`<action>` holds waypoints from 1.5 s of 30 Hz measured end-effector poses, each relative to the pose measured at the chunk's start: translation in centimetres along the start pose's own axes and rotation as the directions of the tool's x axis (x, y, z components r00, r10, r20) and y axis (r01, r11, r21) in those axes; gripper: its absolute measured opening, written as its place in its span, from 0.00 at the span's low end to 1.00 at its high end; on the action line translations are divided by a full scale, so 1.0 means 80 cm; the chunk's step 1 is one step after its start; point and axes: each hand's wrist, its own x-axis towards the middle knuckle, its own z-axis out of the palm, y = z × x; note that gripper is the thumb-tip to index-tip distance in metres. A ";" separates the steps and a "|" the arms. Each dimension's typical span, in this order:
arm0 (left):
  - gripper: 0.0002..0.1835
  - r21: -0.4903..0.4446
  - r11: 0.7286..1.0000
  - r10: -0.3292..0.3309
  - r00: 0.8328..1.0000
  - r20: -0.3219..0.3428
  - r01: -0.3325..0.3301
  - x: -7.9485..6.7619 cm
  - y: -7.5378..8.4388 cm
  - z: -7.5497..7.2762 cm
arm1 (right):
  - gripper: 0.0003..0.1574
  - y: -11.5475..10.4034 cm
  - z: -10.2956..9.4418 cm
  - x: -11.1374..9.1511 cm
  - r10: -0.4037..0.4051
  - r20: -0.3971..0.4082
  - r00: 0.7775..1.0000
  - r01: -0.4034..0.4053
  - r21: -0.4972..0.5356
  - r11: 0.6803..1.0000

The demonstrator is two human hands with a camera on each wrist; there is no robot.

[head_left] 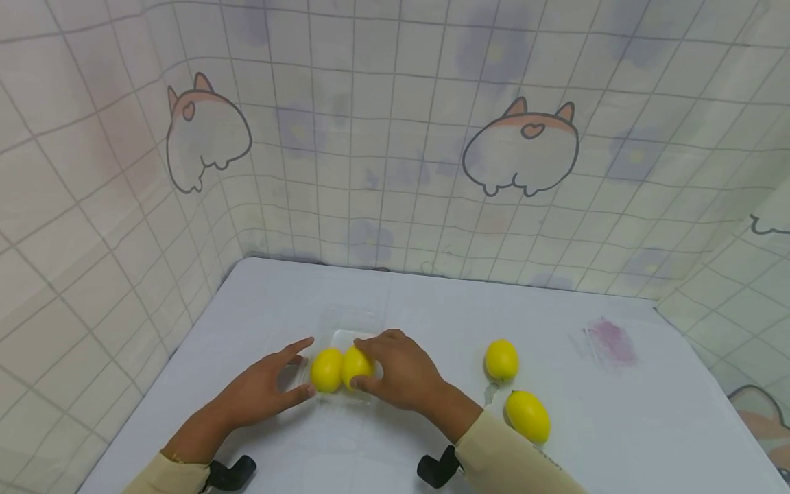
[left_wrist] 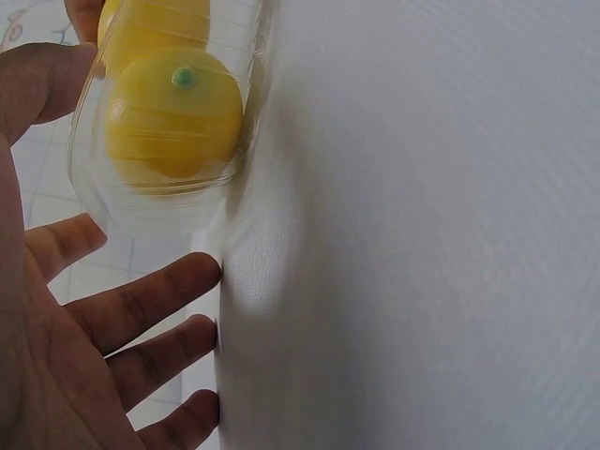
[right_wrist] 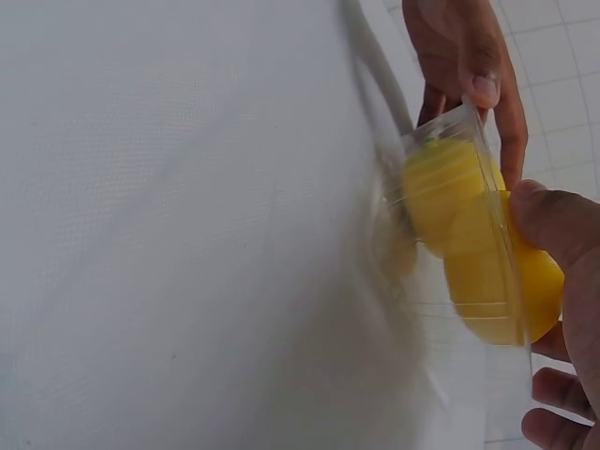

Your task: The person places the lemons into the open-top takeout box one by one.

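A clear plastic container (head_left: 343, 337) stands on the white table with two yellow lemons in it, side by side. My right hand (head_left: 404, 374) holds the right lemon (head_left: 356, 366) between thumb and fingers; in the right wrist view this lemon (right_wrist: 539, 291) sits partly above the container's rim. The left lemon (head_left: 326, 370) lies against it, lower in the container. My left hand (head_left: 262, 390) is at the container's left side, fingers spread and thumb by the rim. In the left wrist view, several fingertips (left_wrist: 202, 272) of this hand rest on the tabletop.
Two more lemons lie on the table to the right: one farther back (head_left: 502, 360) and one closer (head_left: 527, 416), beside my right sleeve (head_left: 512, 456). A pinkish stain (head_left: 611, 342) marks the table at the far right. A patterned curtain (head_left: 407, 158) stands behind the table.
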 end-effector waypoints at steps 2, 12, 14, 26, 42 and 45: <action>0.48 0.003 1.000 0.002 1.000 -0.001 -0.002 0.000 0.000 0.000 | 0.43 -0.001 0.002 0.000 -0.001 0.003 1.000 0.001 -0.020 1.000; 0.48 0.005 1.000 0.014 1.000 -0.007 -0.014 -0.002 0.002 0.000 | 0.42 -0.004 0.007 0.001 0.015 0.029 0.999 -0.013 -0.069 0.998; 0.48 0.003 1.000 0.012 1.000 -0.007 -0.012 -0.002 0.001 0.000 | 0.42 -0.005 0.008 0.002 0.017 0.029 0.999 -0.015 -0.076 0.997; 0.48 -0.009 1.000 0.012 1.000 -0.002 -0.012 -0.002 -0.001 -0.002 | 0.43 -0.008 0.009 0.000 0.022 0.042 0.999 -0.018 -0.097 0.995; 0.49 -0.013 1.000 0.007 1.000 0.001 -0.007 0.000 -0.004 0.000 | 0.44 -0.004 -0.006 -0.008 -0.015 0.022 1.000 0.016 -0.066 0.998; 0.50 -0.011 1.000 0.006 1.000 0.000 -0.006 0.000 -0.004 0.001 | 0.44 -0.001 -0.011 -0.013 -0.007 0.019 1.000 0.007 -0.051 0.999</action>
